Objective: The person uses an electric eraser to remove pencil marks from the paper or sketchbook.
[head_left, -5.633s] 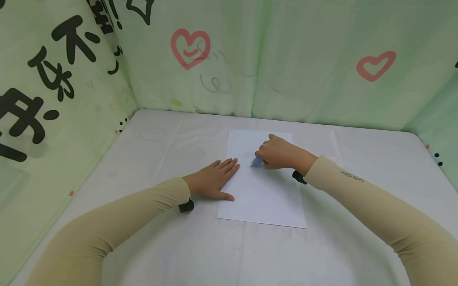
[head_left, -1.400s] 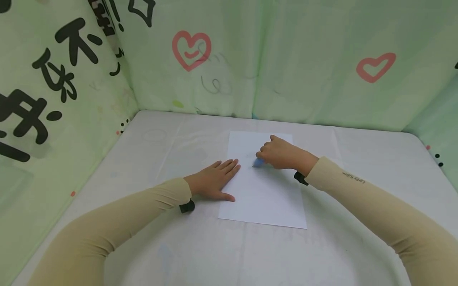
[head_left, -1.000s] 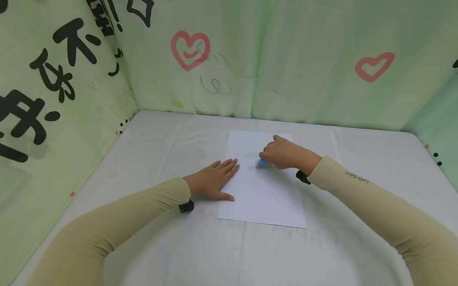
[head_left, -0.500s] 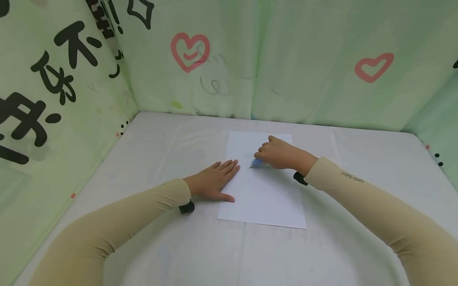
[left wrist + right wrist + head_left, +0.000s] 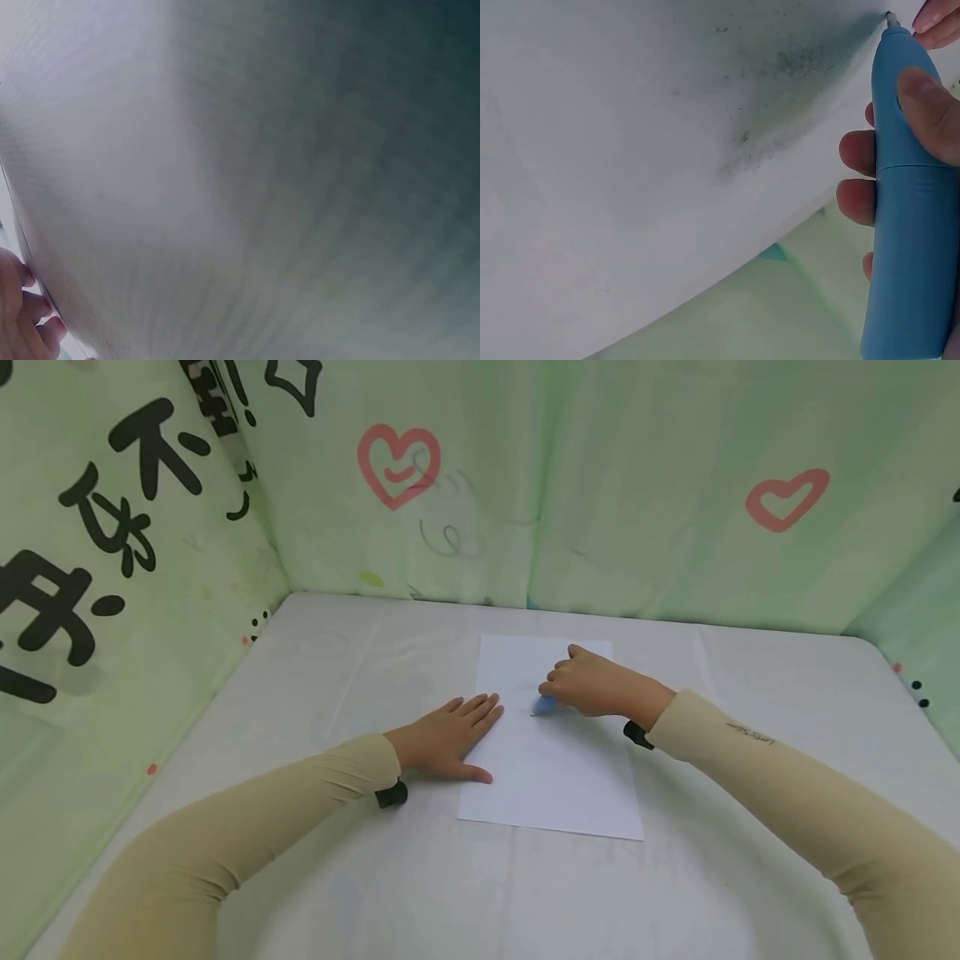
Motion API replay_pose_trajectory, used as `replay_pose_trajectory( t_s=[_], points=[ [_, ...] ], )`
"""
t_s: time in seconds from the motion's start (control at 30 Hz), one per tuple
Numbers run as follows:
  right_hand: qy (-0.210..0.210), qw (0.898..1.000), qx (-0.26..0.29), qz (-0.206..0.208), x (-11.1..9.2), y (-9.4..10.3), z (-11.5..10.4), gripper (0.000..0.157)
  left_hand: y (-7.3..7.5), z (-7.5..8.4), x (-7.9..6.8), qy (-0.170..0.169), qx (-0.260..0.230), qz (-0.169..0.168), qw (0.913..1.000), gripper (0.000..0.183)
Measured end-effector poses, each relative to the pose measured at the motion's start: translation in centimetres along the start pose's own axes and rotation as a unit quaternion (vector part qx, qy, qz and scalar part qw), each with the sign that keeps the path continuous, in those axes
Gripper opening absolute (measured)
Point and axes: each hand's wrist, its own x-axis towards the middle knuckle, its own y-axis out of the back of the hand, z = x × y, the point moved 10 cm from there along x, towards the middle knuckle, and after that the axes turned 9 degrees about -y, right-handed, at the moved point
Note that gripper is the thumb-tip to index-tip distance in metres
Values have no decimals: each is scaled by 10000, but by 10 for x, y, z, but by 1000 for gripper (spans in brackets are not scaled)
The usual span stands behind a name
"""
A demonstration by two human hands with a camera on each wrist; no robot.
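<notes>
My right hand (image 5: 592,682) grips a blue electric eraser (image 5: 911,255), fingers wrapped round its body and the thumb along its front. The eraser's narrow tip points down at a white sheet of paper (image 5: 555,785). In the right wrist view a grey smudge (image 5: 799,64) with dark crumbs lies on the paper near that tip. My left hand (image 5: 448,739) rests flat with fingers spread over the paper's left edge. The left wrist view shows mostly blurred white surface, with a few fingers (image 5: 30,315) at its lower left corner.
The paper lies on a table (image 5: 375,877) with a white cover. A pale green curtain (image 5: 645,543) with printed hearts and black characters stands behind the table and along its sides. A dark wrist camera (image 5: 392,793) sits under the left cuff.
My right hand shifts the electric eraser a little left and right over the same part of the paper, most recently slightly right. The left hand and the paper stay in place.
</notes>
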Motion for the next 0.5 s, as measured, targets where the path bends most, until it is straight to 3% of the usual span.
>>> replay_pose_trajectory(
  t_s=[0.27,0.5],
  points=[
    [11,10000,1,-7,15,5,-6,19,1,1,-1,-51,-60,77,9999,101],
    [42,9999,14,-127,5,3,-3,20,2,0,-1,-32,-47,8,10000,101]
  ],
)
